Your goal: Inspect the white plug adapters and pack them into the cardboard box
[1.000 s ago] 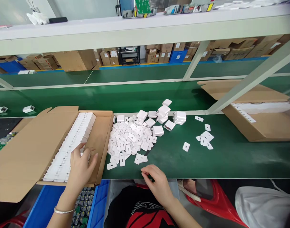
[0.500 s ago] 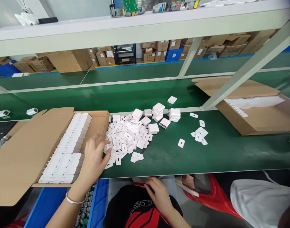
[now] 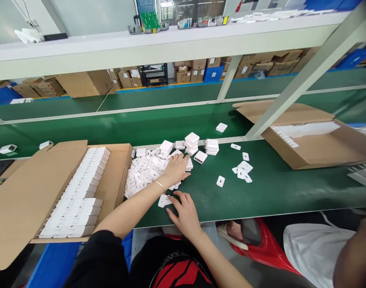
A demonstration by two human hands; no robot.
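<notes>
My left hand (image 3: 175, 170) reaches over the heap of small white slotted plates (image 3: 142, 172). Its fingers and thumb are apart on either side of a white charger block (image 3: 189, 164) at the heap's right edge; whether they press on it I cannot tell. Below it, my right hand (image 3: 184, 212) is just over the table's front edge, fingers spread, holding nothing visible. Its fingertips are beside a few loose white plates (image 3: 164, 201). More white charger blocks (image 3: 191, 141) stand stacked behind the heap, and one block (image 3: 200, 157) lies with its open end showing.
At left stands an open cardboard box (image 3: 118, 172) with rows of white chargers (image 3: 72, 212). Another open box (image 3: 321, 154) is at right, behind a slanted post (image 3: 293, 88). Loose plates (image 3: 243, 170) lie on the green table (image 3: 207, 200). A person in a white top (image 3: 311, 248) sits at right.
My left hand has moved right from the heap's left side to the charger block. My right hand has risen from my lap to the table's front edge. The view has shifted slightly.
</notes>
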